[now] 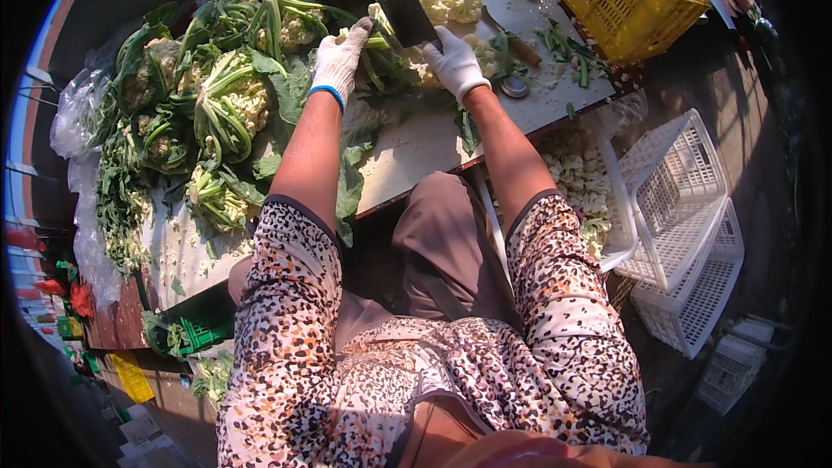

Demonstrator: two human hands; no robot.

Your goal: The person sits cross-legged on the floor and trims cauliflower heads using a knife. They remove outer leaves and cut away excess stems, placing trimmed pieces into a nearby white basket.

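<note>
My right hand (453,64), in a white knit glove, grips a cleaver by its handle, which the glove mostly hides. The dark, broad cleaver blade (402,3) slants up and to the left, over cauliflower at the far side of the table. A leafy cauliflower (377,42) is in my gloved left hand (341,55), held by its stalk end close to the blade's left side. Green leaves hang below it. Just left of that hand lies another untrimmed cauliflower (292,23). Pale trimmed cauliflower pieces (455,6) lie beyond my right hand.
A heap of leafy cauliflowers (224,104) covers the white tabletop's (403,166) left part. A wooden-handled knife (520,45) and a round metal object (515,87) lie at right. Beyond stands a yellow crate (624,0). White crates (682,188) and a bin of florets (578,169) are lower right.
</note>
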